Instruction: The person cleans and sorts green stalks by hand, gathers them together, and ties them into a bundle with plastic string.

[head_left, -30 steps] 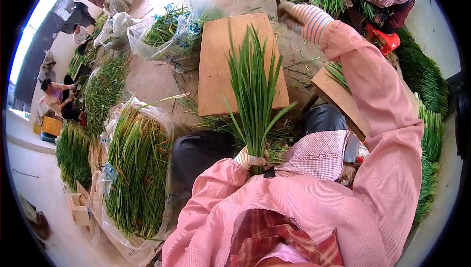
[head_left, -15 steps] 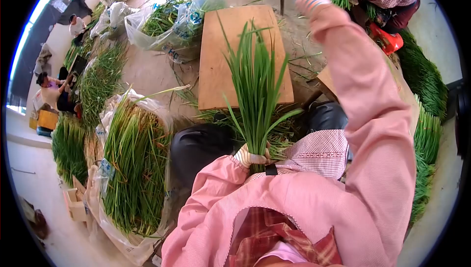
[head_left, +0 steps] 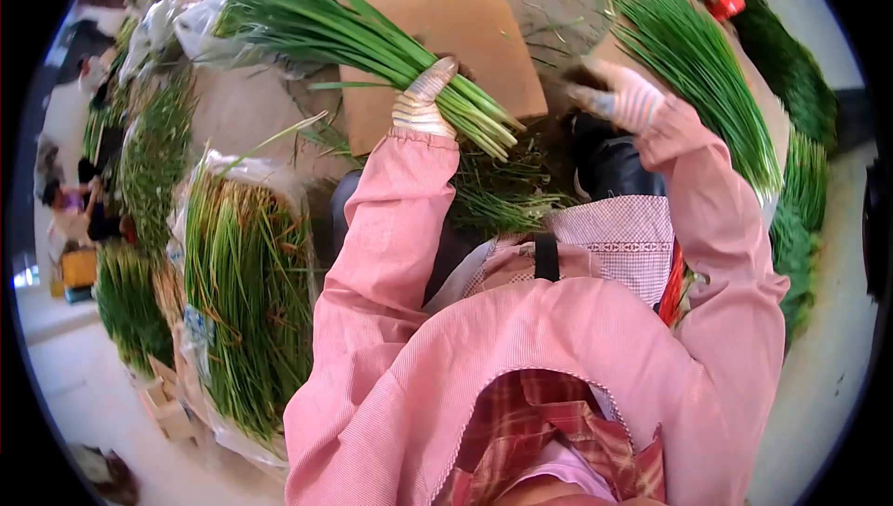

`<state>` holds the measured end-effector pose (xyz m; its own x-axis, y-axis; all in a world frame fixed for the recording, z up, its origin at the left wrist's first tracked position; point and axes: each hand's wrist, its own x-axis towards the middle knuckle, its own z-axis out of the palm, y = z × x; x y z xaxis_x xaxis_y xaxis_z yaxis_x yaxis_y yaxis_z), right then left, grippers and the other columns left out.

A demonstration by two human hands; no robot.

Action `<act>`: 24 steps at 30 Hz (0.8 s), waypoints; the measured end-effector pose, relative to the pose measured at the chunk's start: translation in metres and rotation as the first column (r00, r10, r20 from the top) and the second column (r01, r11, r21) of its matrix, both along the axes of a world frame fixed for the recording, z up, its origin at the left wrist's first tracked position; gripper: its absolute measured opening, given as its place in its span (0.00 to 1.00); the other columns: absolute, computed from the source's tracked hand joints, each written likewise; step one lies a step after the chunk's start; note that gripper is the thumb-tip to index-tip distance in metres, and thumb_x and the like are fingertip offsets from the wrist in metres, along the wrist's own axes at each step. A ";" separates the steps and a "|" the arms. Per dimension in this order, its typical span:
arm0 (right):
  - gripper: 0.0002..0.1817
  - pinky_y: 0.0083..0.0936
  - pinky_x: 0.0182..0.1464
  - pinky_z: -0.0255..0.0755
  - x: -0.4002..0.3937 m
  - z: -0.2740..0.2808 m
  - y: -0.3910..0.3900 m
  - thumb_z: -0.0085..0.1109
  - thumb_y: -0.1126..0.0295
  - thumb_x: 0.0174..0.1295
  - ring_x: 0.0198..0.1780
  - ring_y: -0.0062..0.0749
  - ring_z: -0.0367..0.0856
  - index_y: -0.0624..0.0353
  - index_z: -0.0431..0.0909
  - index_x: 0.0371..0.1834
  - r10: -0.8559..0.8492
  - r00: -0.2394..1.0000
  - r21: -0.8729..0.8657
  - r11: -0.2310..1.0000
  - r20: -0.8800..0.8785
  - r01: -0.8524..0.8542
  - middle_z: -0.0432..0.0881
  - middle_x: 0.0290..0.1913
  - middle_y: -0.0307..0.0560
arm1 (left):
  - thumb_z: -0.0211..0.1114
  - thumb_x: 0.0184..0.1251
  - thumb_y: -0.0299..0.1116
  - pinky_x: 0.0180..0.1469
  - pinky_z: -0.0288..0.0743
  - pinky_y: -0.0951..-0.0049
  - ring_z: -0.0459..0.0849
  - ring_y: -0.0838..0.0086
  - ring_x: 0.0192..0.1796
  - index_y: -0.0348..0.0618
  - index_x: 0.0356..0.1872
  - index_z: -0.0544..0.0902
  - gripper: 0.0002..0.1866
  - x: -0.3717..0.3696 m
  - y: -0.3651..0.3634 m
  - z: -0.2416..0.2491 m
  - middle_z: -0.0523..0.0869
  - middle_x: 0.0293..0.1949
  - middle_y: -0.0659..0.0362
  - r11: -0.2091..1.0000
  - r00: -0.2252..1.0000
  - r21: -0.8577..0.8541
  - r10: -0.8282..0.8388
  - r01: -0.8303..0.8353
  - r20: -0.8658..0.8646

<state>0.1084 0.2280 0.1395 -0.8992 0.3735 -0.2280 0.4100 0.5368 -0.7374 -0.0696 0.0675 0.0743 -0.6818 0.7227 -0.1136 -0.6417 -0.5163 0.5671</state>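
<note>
My left hand [head_left: 425, 101], in a striped glove, is closed around a bunch of garlic chives [head_left: 326, 32]. The bunch slants over the wooden board [head_left: 446, 4], its leaves to the upper left and its pale stem ends to the lower right. My right hand [head_left: 628, 101], gloved the same way, is raised above my right knee, apart from the bunch. Motion smears its fingers. Just right of it, a larger heap of chives [head_left: 702, 78] lies on a second board [head_left: 605, 55].
A plastic-lined container of chives with browned leaves [head_left: 246, 292] stands at my left. Loose trimmings [head_left: 498, 194] lie between my knees. Clear plastic bags [head_left: 200, 32] are at the upper left. More chives [head_left: 800, 87] line the right wall. Other people sit at far left.
My left hand has lifted the chives forward from my lap and tilted them leftward. My right hand has come back from its outstretched position at the upper right. The view has shifted.
</note>
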 end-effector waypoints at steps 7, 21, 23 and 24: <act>0.43 0.25 0.53 0.62 -0.086 0.024 -0.023 0.69 0.68 0.39 0.52 0.28 0.67 0.56 0.55 0.60 -0.049 0.918 0.006 0.998 -0.393 0.056 0.72 0.49 0.50 | 0.51 0.55 0.48 0.54 0.61 0.67 0.69 0.73 0.50 0.47 0.50 0.69 0.23 -0.019 0.091 -0.049 0.73 0.47 0.60 0.881 0.959 0.385 -0.280 0.274 -0.040; 0.40 0.26 0.49 0.66 -0.072 -0.008 0.012 0.67 0.53 0.36 0.49 0.38 0.72 0.66 0.64 0.52 -0.130 0.847 -0.052 0.991 -0.516 0.120 0.74 0.45 0.55 | 0.59 0.43 0.18 0.36 0.75 0.64 0.77 0.65 0.31 0.45 0.52 0.62 0.30 0.009 0.073 -0.014 0.76 0.31 0.53 0.999 0.985 -0.045 -0.038 0.031 -0.170; 0.40 0.27 0.48 0.66 -0.038 -0.024 0.009 0.67 0.56 0.36 0.47 0.39 0.73 0.65 0.61 0.53 -0.021 0.949 0.010 1.000 -0.315 0.026 0.74 0.44 0.54 | 0.59 0.46 0.20 0.35 0.75 0.60 0.77 0.63 0.30 0.46 0.53 0.62 0.29 0.026 0.076 -0.005 0.76 0.27 0.55 0.999 0.999 -0.047 -0.017 0.015 -0.036; 0.40 0.28 0.48 0.66 -0.016 -0.023 0.004 0.67 0.58 0.36 0.47 0.40 0.73 0.64 0.60 0.53 0.001 0.973 0.109 0.994 -0.232 0.025 0.74 0.44 0.55 | 0.59 0.46 0.21 0.35 0.75 0.59 0.77 0.63 0.30 0.48 0.53 0.62 0.29 0.032 0.081 -0.003 0.76 0.26 0.55 0.994 0.995 -0.065 -0.086 0.090 0.055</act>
